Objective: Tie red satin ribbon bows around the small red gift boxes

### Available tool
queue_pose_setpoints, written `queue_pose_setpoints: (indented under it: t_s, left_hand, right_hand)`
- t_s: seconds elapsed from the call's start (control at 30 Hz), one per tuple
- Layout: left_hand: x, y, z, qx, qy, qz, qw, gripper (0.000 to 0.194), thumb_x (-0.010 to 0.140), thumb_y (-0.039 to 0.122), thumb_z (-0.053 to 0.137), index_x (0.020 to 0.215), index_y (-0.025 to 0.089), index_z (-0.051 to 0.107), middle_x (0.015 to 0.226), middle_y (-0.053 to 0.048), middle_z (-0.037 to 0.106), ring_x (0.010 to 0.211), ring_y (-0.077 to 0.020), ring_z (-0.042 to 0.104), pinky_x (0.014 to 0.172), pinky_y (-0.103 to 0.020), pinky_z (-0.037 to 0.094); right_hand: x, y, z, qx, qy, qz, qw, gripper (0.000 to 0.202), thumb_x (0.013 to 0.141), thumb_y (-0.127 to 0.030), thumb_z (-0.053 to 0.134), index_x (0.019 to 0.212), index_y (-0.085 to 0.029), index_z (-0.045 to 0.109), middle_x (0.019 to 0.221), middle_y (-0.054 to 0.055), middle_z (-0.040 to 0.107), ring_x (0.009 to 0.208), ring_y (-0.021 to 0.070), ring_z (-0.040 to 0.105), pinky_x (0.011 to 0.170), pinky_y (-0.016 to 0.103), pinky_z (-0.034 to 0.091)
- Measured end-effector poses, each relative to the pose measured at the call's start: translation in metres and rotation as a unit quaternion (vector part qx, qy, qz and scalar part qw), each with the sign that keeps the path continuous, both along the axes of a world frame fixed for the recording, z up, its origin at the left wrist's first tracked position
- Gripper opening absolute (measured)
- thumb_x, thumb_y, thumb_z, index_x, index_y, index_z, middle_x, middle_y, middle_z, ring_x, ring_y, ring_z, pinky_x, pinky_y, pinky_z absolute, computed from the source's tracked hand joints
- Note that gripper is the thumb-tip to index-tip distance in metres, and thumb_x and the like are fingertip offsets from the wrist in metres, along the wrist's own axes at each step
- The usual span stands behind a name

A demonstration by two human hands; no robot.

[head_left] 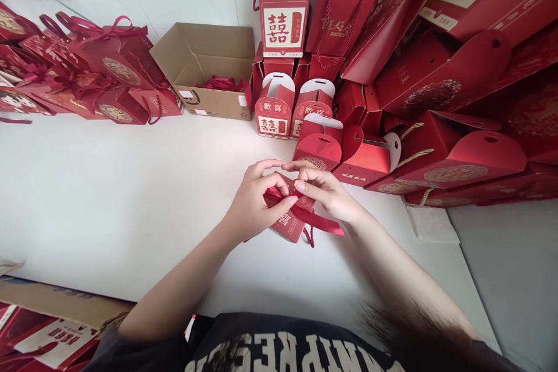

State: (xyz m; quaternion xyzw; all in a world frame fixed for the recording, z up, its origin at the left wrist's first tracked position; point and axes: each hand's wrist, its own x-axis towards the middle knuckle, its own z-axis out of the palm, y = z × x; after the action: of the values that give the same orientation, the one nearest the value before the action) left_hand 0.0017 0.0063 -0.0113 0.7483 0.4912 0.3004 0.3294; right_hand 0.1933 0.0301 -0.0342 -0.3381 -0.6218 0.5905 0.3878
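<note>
A small red gift box point(288, 225) with pale lettering stands on the white table under both hands. Across its top runs a dark red ribbon point(317, 221), one end hanging out to the right. My left hand point(257, 200) pinches the ribbon at the box's upper part, thumb and fingers curled together. From the other side my right hand point(325, 189) pinches the ribbon too, its thumb close to the left fingers. A twisted red cord point(309, 236) dangles at the box's lower right. The hands partly cover the box top and the ribbon's middle.
An open cardboard box point(213, 93) holding red ribbons stands at the back. Several red gift boxes point(279, 9) are stacked behind and to the right. More ribboned boxes point(124, 67) stand at the back left. A carton point(65, 302) with red packaging is at the lower left.
</note>
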Motion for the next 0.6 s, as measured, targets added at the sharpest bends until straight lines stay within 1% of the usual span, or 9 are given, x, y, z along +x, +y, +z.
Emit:
queue_pose_setpoints:
  t_s: [0.07, 0.17, 0.3, 0.47, 0.53, 0.6]
  left_hand:
    - [-0.003, 0.0, -0.002, -0.022, -0.015, 0.006, 1.0, 0.012, 0.083, 0.028, 0.066, 0.075, 0.021, 0.062, 0.127, -0.007, 0.053, 0.132, -0.0245, 0.045, 0.105, -0.04, 0.042]
    - [-0.005, 0.001, -0.004, -0.044, -0.021, -0.003, 0.999, 0.012, 0.082, 0.029, 0.067, 0.074, 0.021, 0.062, 0.125, -0.006, 0.055, 0.131, -0.0247, 0.047, 0.106, -0.04, 0.042]
    - [-0.007, 0.003, -0.003, -0.054, -0.017, -0.018, 0.998, 0.011, 0.081, 0.028, 0.067, 0.074, 0.021, 0.062, 0.123, -0.006, 0.056, 0.131, -0.0251, 0.047, 0.105, -0.039, 0.042]
    - [-0.008, 0.003, -0.004, -0.059, -0.016, -0.024, 0.998, 0.012, 0.082, 0.029, 0.066, 0.074, 0.021, 0.061, 0.124, -0.006, 0.055, 0.13, -0.0255, 0.048, 0.104, -0.038, 0.043]
    - [-0.008, 0.003, -0.005, -0.063, -0.015, -0.02, 0.998, 0.013, 0.082, 0.03, 0.066, 0.073, 0.021, 0.061, 0.125, -0.006, 0.055, 0.128, -0.0258, 0.049, 0.102, -0.038, 0.044]
    - [-0.009, 0.003, -0.004, -0.063, -0.017, -0.018, 0.998, 0.014, 0.082, 0.03, 0.066, 0.074, 0.021, 0.06, 0.124, -0.006, 0.055, 0.129, -0.0264, 0.049, 0.102, -0.038, 0.044]
  right_hand:
    - [-0.001, 0.0, -0.001, 0.002, 0.005, -0.006, 1.0, 0.031, 0.092, -0.033, 0.061, 0.066, -0.019, 0.053, 0.125, 0.005, 0.056, 0.128, 0.0226, 0.049, 0.106, 0.039, 0.035]
    - [-0.003, 0.0, -0.004, -0.016, 0.03, -0.007, 0.999, 0.031, 0.092, -0.032, 0.061, 0.065, -0.02, 0.053, 0.125, 0.005, 0.056, 0.129, 0.0222, 0.047, 0.108, 0.039, 0.033]
    - [-0.006, 0.001, -0.011, -0.062, 0.08, -0.012, 0.995, 0.033, 0.091, -0.033, 0.062, 0.062, -0.02, 0.053, 0.125, 0.004, 0.056, 0.13, 0.0222, 0.045, 0.109, 0.038, 0.033]
    - [-0.01, 0.0, -0.019, -0.126, 0.142, -0.026, 0.982, 0.035, 0.087, -0.035, 0.065, 0.059, -0.02, 0.053, 0.126, 0.003, 0.056, 0.132, 0.0237, 0.043, 0.109, 0.036, 0.034]
    - [-0.012, -0.001, -0.021, -0.136, 0.151, -0.031, 0.979, 0.034, 0.086, -0.035, 0.066, 0.059, -0.02, 0.053, 0.125, 0.003, 0.057, 0.131, 0.0239, 0.044, 0.108, 0.036, 0.035]
    - [-0.011, 0.0, -0.022, -0.13, 0.145, -0.03, 0.98, 0.032, 0.087, -0.035, 0.065, 0.06, -0.02, 0.056, 0.124, 0.003, 0.058, 0.128, 0.0238, 0.047, 0.107, 0.036, 0.035]
